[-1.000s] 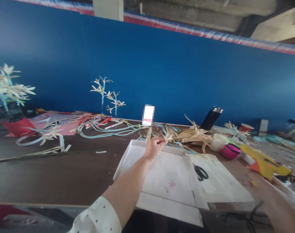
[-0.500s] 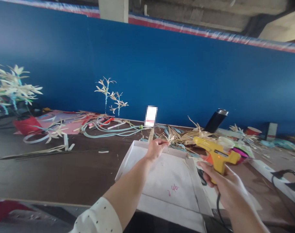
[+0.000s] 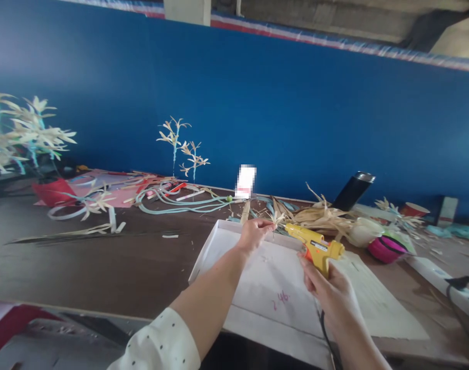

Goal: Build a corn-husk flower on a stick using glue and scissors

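Note:
My left hand [image 3: 254, 235] pinches a small pale flower [image 3: 277, 218], made of dried straw-like strips, above the far end of a white cardboard box lid [image 3: 257, 293]. A yellow hot glue gun [image 3: 315, 244] is in my right hand [image 3: 327, 282], its fingers wrapped round the handle. The gun's nozzle points left and is at the flower or very close to it; whether they touch I cannot tell. From the handle a dark cord runs down past the lid's right side. Red handwriting marks the inside of the lid.
Dried husks [image 3: 319, 216] and a dark thermos [image 3: 352, 190] lie behind the gun. To the right are a pink pouch [image 3: 386, 247] and a white power strip [image 3: 446, 288]. Pale blue tubing [image 3: 180, 210] and finished-looking straw flowers [image 3: 37, 133] occupy the left. A blue partition [image 3: 257, 103] stands behind.
My right hand has brought the glue gun leftward, so its nozzle is now by the flower. My left hand still holds the flower over the box lid. The view has shifted slightly.

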Motion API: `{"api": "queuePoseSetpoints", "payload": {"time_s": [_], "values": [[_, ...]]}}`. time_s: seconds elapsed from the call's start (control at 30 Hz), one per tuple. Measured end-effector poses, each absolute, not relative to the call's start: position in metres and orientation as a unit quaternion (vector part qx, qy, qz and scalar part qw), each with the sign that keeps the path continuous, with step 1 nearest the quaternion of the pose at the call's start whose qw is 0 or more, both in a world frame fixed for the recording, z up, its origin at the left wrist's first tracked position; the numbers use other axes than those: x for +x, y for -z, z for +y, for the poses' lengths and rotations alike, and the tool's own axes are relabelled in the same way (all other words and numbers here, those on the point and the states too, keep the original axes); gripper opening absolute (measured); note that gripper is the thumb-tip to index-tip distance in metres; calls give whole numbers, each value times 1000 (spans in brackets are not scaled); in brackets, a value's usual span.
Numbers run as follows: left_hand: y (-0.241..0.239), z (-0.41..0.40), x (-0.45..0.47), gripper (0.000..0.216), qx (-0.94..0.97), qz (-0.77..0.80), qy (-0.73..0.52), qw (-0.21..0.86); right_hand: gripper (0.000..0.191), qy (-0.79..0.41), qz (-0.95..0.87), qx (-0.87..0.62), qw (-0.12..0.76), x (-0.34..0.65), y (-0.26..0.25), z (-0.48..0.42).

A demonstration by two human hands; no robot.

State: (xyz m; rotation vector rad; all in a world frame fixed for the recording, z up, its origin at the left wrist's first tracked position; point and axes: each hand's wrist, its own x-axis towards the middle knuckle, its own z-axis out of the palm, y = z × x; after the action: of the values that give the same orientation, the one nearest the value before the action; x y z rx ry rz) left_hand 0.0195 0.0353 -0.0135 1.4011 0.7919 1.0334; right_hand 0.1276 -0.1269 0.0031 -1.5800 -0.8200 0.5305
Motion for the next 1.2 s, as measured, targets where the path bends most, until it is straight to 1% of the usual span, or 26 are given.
{"api": "queuePoseSetpoints", "payload": {"time_s": [0.23,0.57,0.8,1.03,1.2], "values": [[16,37,22,20,587,343,-445,583,47,-199,-361,-709,572,128,1,-125],[13,36,22,21,582,349,-443,586,47,-193,-360,-725,555,129,1,-123],[13,35,22,19,594,346,-456,566,47,-189,-353,-723,562,130,2,-122],[13,34,23,19,593,333,-457,573,45,-198,-348,-724,562,132,4,-120],[15,35,23,17,610,338,-459,550,44,-205,-346,-727,556,133,4,-120]]}}
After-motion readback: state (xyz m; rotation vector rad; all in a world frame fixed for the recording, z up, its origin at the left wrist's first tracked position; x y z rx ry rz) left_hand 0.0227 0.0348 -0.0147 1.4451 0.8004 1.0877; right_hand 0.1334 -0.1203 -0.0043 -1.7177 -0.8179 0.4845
